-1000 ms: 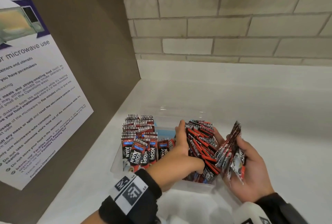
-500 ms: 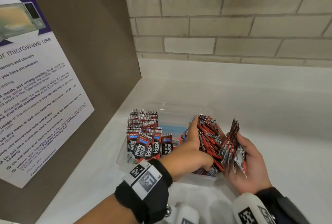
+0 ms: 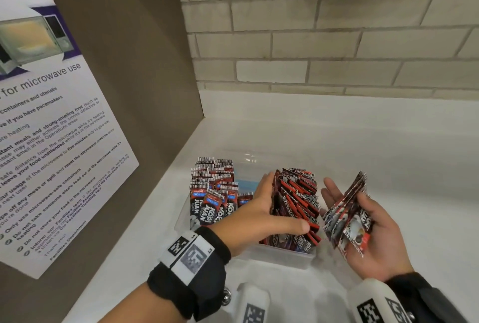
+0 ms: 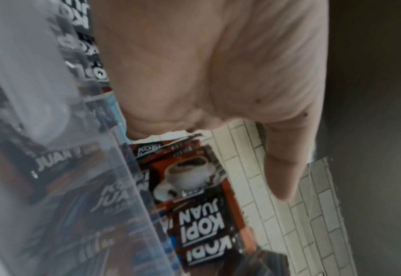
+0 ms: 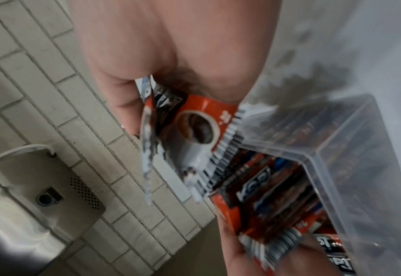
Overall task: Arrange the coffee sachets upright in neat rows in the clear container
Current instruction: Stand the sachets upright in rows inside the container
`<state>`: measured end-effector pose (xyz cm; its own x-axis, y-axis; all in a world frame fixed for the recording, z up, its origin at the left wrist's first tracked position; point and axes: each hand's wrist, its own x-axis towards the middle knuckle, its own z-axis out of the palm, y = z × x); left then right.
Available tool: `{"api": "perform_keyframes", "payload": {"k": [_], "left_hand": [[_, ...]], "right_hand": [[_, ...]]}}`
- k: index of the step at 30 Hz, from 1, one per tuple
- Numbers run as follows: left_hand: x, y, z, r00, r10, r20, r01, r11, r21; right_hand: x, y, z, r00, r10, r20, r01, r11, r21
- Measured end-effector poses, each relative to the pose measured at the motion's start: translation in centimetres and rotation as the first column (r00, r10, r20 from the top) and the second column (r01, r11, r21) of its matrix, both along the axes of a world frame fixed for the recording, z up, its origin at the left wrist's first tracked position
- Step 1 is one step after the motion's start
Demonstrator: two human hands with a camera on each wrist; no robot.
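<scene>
A clear container (image 3: 285, 258) stands on the white counter. In its left half a row of red-and-black Kopi Juan sachets (image 3: 215, 193) stands upright. A leaning stack of sachets (image 3: 298, 200) fills its right half. My left hand (image 3: 259, 213) is inside the container, straight fingers flat against the stack's left face and thumb across its front. My right hand (image 3: 373, 219) hovers just right of the container and holds a fanned bundle of sachets (image 3: 347, 219) under its thumb. The right wrist view shows that bundle (image 5: 199, 130) beside the container wall (image 5: 336, 149). Printed sachets (image 4: 194, 196) stand beyond my palm in the left wrist view.
A brown side panel with a microwave-use poster (image 3: 51, 141) closes off the left. A brick wall (image 3: 337, 37) runs along the back. White counter (image 3: 401, 162) stretches to the right of the container. A metal wall fixture (image 5: 41, 186) shows in the right wrist view.
My right hand has pulled its bundle rightward, away from the stack in the container. My left hand's fingers have straightened against the stack, which now sits lower in the container.
</scene>
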<state>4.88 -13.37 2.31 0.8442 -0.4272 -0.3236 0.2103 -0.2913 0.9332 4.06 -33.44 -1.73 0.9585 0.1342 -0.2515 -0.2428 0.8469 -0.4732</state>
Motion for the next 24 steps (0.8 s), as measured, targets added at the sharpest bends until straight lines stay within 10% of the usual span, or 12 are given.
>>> {"api": "perform_keyframes", "payload": {"k": [10,14,16,18,24], "left_hand": [[1.9,2.4,2.8,0.955,0.283,0.092,-0.277,0.958,-0.071],[1.7,1.4,2.4,0.97,0.242,0.002,-0.24,0.965,-0.106],[1.5,0.8,1.6,0.98,0.184,0.073,-0.182,0.983,-0.031],[1.3,0.2,1.0,0.977,0.123,0.171,-0.134,0.99,0.051],[1.6,0.0,0.5,0.921,0.039,0.387,-0.133,0.966,0.219]], "right_hand": [[-0.2,-1.0,-0.9,0.999,-0.031,0.026,0.029,0.995,0.1],[-0.4,-2.7,-3.0,0.996,-0.052,0.075,0.053,0.998,-0.018],[-0.8,-0.9,-1.7,0.993,-0.111,0.038,0.114,0.987,-0.112],[-0.5,-0.6,-1.2,1.0,-0.004,-0.01,0.006,0.984,0.177],[-1.1,0.2,0.1,0.998,-0.014,-0.058,0.016,0.999,0.048]]}}
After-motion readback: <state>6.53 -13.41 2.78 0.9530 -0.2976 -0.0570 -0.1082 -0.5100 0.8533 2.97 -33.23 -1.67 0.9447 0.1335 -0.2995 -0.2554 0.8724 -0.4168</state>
